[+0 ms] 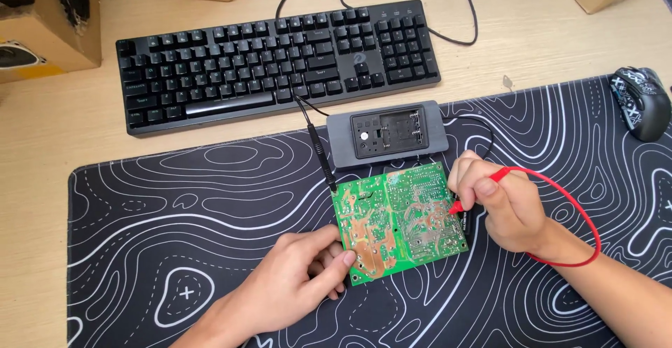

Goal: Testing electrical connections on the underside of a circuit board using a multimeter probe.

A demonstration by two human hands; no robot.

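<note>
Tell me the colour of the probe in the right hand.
Red, with a red lead; the head view shows the probe in the right hand.

Two bare forearms enter from the bottom edge of the frame, one at lower centre and one at lower right. The left hand (297,278) and the right hand (500,204) wear no gloves, rings or bracelets. No watch or strap shows on either wrist. No sleeve reaches into view; both arms are uncovered up to the frame's edge. The fingernails are short and plain, without polish.
</note>
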